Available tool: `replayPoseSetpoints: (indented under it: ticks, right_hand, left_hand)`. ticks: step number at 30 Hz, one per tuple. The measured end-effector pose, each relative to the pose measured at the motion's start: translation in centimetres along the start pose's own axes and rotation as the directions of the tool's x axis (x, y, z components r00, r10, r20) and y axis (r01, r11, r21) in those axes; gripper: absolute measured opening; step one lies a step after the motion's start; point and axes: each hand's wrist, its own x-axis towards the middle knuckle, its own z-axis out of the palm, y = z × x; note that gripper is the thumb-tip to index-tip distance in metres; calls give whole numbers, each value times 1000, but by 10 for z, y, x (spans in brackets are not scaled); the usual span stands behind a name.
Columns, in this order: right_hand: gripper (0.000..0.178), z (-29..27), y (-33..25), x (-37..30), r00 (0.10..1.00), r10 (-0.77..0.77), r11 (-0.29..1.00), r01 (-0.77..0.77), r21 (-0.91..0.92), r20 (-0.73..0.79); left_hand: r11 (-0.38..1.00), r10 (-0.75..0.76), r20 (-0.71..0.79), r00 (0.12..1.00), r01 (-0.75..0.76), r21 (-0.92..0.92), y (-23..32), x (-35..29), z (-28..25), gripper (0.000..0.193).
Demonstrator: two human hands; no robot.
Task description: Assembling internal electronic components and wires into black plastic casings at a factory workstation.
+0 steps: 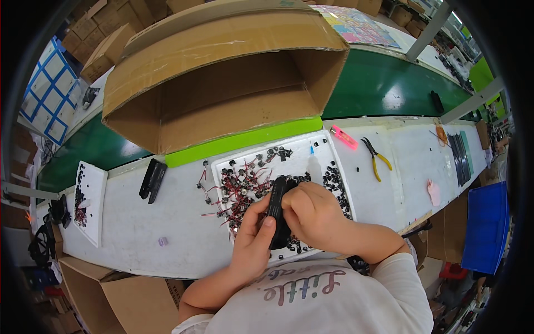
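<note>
My left hand (253, 240) grips a long black plastic housing (276, 201), held tilted upright over a white foam tray (296, 149). Against the housing's right side is my right hand (318, 216), its fingers curled and pinched; whatever lies between them is hidden. Under and beyond my hands, the tray carries a heap of small black parts with red and black wires (245, 183). Loose small black caps (332, 181) spread along its right side. A clear bottle with a blue needle tip (314, 162) lies near the tray's far edge.
A large open cardboard box (222, 53) stands beyond the tray, on a bright green strip (245, 142). Yellow-handled pliers (380, 161) and a pink tool (345, 137) lie right. Leftward are another black housing (153, 181) and a second foam tray (95, 195). A green conveyor (378, 83) runs behind.
</note>
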Motion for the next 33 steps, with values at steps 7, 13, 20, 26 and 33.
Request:
replayPoseSetpoints:
  ticks: [7,13,20,26,33]
  right_hand:
    - [28,5,7,1,996,81,994,-78,72,-41]
    - [26,-6,3,7,994,79,995,-83,63,77]
    - [25,-6,-3,7,997,15,1000,-15,-2,79]
    - [24,-10,4,6,978,171,984,-176,31,119]
    - [19,-38,4,11,974,212,959,-222,177,75]
  left_hand:
    - [974,-59,7,998,59,-219,4,3,6,36]
    - [970,-97,34,995,102,-220,1,1,0,36]
    - [996,-39,-68,997,33,-88,-1,2,5,38]
    - [978,-124,47,991,130,-163,4,4,-1,39]
    - [858,-286,84,954,295,-422,16,16,-1,42]
